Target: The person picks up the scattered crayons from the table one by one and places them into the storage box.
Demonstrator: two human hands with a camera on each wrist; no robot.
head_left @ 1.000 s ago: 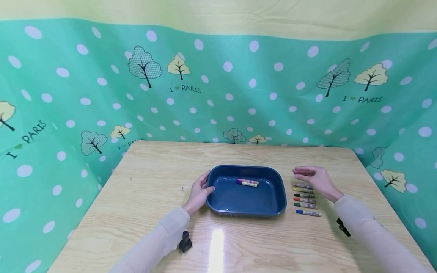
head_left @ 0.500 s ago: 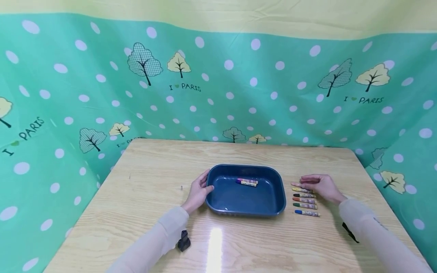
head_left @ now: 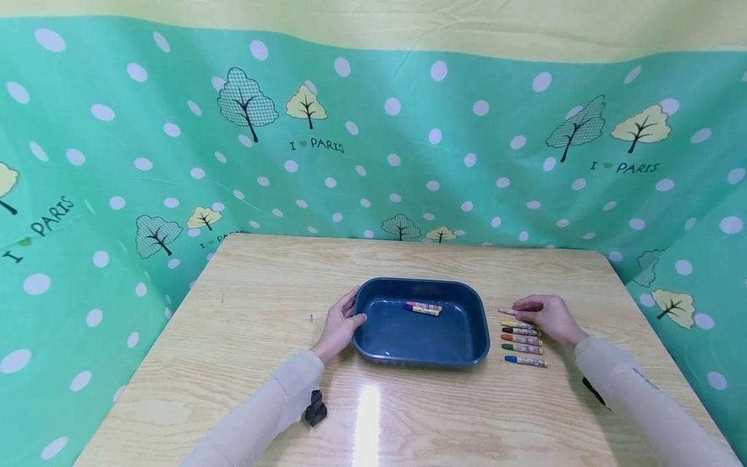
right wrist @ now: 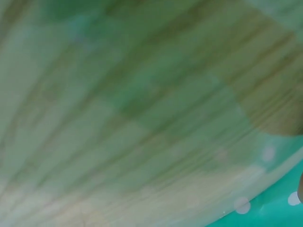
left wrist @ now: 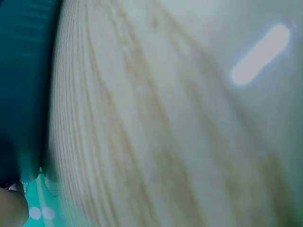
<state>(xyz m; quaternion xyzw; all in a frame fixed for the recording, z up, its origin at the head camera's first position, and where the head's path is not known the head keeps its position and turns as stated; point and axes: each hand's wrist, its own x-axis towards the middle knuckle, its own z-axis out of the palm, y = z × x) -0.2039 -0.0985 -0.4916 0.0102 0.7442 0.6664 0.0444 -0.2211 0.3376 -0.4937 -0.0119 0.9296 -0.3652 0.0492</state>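
Observation:
A dark blue rectangular plastic bin (head_left: 420, 344) stands on the table, with a purple crayon (head_left: 425, 311) and a pink-tipped crayon (head_left: 428, 305) lying in it. My left hand (head_left: 338, 327) grips the bin's left rim, thumb over the inside and fingers along the outer wall. To the right of the bin, my right hand (head_left: 551, 318) pinches a pale pink crayon (head_left: 506, 312) at the far end of a row. Nearer me in that row lie yellow (head_left: 513, 323), black (head_left: 516, 331), orange (head_left: 519, 339), green (head_left: 522, 349) and blue (head_left: 525, 361) crayons. Both wrist views miss the grips.
The wooden table (head_left: 233, 337) reaches back to a green dotted curtain (head_left: 373, 130) with printed trees. A bright light reflection shows on the near tabletop. In the left wrist view the bin's side wall (left wrist: 23, 85) rises at the left edge.
My right hand has come down from above the far end of the row and taken the pale pink crayon between its fingers. My left hand keeps its hold on the bin.

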